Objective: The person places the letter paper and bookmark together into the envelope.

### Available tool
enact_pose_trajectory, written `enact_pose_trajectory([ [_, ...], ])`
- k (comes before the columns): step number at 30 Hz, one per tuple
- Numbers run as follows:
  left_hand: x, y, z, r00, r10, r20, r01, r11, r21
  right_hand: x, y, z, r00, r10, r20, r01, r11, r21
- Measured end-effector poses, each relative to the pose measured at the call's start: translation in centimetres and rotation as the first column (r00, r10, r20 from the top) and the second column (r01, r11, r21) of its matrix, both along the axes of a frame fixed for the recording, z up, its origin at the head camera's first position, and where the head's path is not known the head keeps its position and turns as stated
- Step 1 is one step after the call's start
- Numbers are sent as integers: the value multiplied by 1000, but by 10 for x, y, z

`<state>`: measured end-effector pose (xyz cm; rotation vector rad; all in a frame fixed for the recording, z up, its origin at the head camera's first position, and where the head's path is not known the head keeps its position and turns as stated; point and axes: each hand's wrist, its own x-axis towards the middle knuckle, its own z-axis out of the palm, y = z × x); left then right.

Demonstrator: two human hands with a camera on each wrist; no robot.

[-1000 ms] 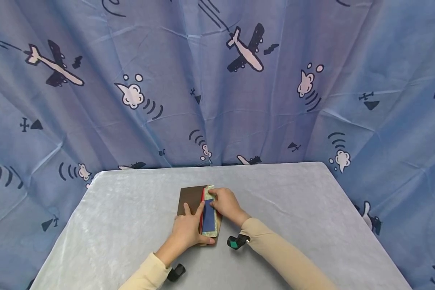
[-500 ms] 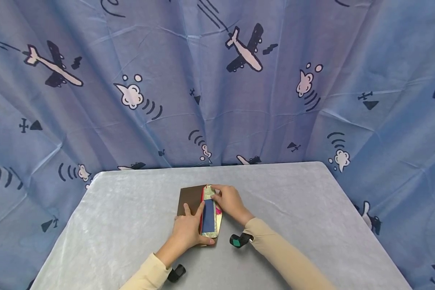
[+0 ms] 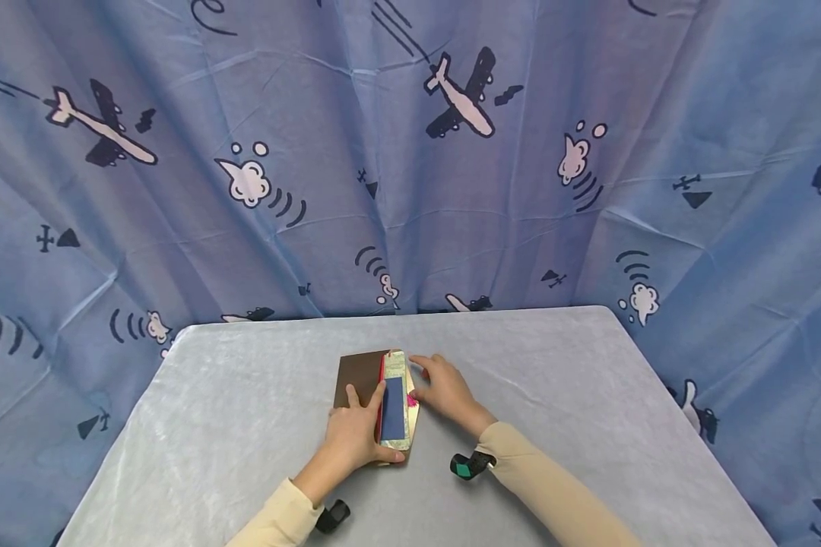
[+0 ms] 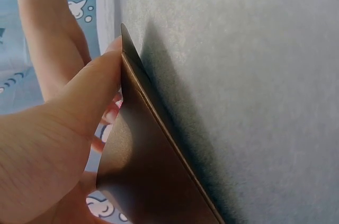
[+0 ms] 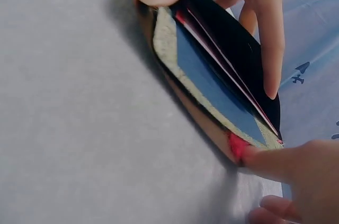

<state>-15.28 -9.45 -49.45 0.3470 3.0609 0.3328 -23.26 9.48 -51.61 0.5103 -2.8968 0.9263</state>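
A brown-covered booklet (image 3: 359, 370) lies mid-table, its cover lifted at an angle. Beside that cover run a red edge and a pale green page with a blue panel (image 3: 394, 410). My left hand (image 3: 353, 433) presses it with spread, straight fingers, two on the cover and the thumb at the near corner. In the left wrist view the thumb (image 4: 100, 78) overlaps the brown corner. My right hand (image 3: 445, 387) is at the booklet's right edge, index finger and thumb apart. In the right wrist view one fingertip meets a bright pink patch (image 5: 236, 143) on the outer edge.
A pale grey cloth covers the table (image 3: 246, 387). Behind its far edge hangs a blue curtain (image 3: 410, 190) printed with airplanes. Dark wrist cameras (image 3: 470, 465) sit by both cuffs, close above the cloth.
My right hand has slid off the green page to the right, its thumb dropping to the pink patch. More of the page and pink patch shows. The left hand has stayed put.
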Motion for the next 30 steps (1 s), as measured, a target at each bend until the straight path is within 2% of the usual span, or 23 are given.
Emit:
enact_pose_trajectory([
  [10, 0, -1, 0, 1000, 8, 27, -8, 1000, 9, 14, 2, 2, 998, 25, 56, -29, 998, 62],
  [19, 0, 0, 0, 1000, 0, 19, 0, 1000, 11, 11, 4, 1, 999, 38, 15, -38, 999, 9],
  [24, 0, -1, -1, 1000, 1, 24, -2, 1000, 5, 10, 2, -4, 998, 56, 8, -57, 997, 49],
  [30, -1, -2, -1, 1000, -5, 15, 5, 1000, 3, 11, -2, -12, 1000, 28, -9, -27, 996, 87],
])
